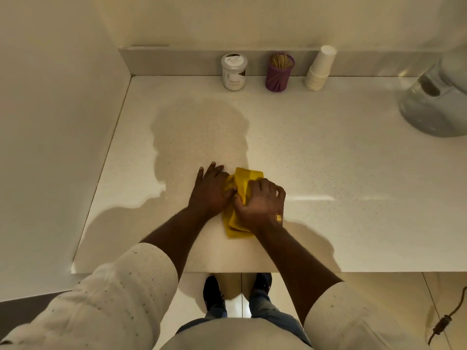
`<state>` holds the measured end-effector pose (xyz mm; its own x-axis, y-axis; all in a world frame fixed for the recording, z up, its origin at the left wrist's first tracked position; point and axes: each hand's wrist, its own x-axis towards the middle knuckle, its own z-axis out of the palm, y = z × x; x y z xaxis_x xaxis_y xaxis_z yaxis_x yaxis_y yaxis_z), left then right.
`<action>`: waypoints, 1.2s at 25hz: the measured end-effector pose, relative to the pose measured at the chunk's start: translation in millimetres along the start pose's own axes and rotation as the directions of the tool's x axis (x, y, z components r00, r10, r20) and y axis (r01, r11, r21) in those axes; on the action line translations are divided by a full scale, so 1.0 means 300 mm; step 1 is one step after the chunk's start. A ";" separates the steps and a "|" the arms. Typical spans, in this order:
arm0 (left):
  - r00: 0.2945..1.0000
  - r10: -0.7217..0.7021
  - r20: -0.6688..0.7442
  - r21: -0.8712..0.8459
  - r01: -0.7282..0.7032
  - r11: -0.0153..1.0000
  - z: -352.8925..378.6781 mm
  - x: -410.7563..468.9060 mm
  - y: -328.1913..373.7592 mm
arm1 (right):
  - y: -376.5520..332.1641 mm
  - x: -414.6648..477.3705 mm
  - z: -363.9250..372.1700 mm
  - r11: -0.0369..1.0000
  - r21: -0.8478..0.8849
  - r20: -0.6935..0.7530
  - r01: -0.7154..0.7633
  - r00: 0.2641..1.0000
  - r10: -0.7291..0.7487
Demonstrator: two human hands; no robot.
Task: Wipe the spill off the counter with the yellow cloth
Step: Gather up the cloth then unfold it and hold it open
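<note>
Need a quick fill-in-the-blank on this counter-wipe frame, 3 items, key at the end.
1. Both hands press a cloth whose colour is ____.
2. Between the white jar and the stack of paper cups stands a toothpick holder coloured ____.
3. The left hand lies flat, while the right hand is ____ around the cloth.

Missing words: yellow; purple; curled
</note>
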<state>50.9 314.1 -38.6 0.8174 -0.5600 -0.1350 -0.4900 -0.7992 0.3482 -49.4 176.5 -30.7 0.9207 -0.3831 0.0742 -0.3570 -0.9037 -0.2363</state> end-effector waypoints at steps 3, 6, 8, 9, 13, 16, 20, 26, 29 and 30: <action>0.996 -0.057 -0.073 0.014 0.058 0.998 -0.022 0.006 0.033 | 0.004 0.007 -0.017 0.999 -0.043 0.079 0.015 0.997 -0.012; 0.990 -0.108 -0.093 -0.071 0.101 0.992 -0.049 0.001 0.061 | -0.007 0.001 -0.022 0.998 -0.052 0.120 0.017 0.993 -0.011; 0.985 -0.165 -0.056 -0.196 0.151 0.969 -0.060 -0.001 0.072 | -0.007 0.000 -0.027 0.999 -0.053 0.106 0.013 0.994 -0.007; 0.978 -0.204 -0.035 -0.278 0.186 0.942 -0.065 -0.002 0.076 | -0.006 0.001 -0.030 0.999 -0.050 0.092 0.010 0.996 -0.005; 0.954 -0.296 0.057 -0.518 0.281 0.808 -0.094 -0.004 0.089 | -0.017 0.026 -0.039 0.999 -0.004 0.058 -0.031 0.998 0.032; 0.958 -0.280 0.056 -0.577 0.260 0.775 -0.111 0.015 0.090 | -0.021 0.055 -0.040 0.997 0.059 0.101 -0.056 0.994 0.050; 0.955 -0.283 0.094 -0.648 0.274 0.710 -0.133 0.025 0.083 | -0.017 0.105 -0.059 0.904 0.353 0.107 -0.240 0.971 0.216; 0.954 -0.239 0.182 -0.782 0.288 0.553 -0.157 0.024 0.061 | -0.051 0.183 -0.096 0.856 0.390 0.209 -0.339 0.938 0.276; 0.953 -0.219 0.211 -0.830 0.293 0.475 -0.180 0.036 0.055 | -0.045 0.202 -0.110 0.775 0.529 0.169 -0.345 0.938 0.303; 0.954 -0.209 0.215 -0.841 0.289 0.456 -0.190 0.040 0.050 | -0.031 0.203 -0.120 0.716 0.600 0.159 -0.357 0.930 0.331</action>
<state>70.6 307.8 17.8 0.8173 -0.4139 -0.4009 0.2680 -0.3429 0.9004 4.3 154.6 10.9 0.7634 -0.6250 -0.1633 -0.4901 -0.3956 -0.7767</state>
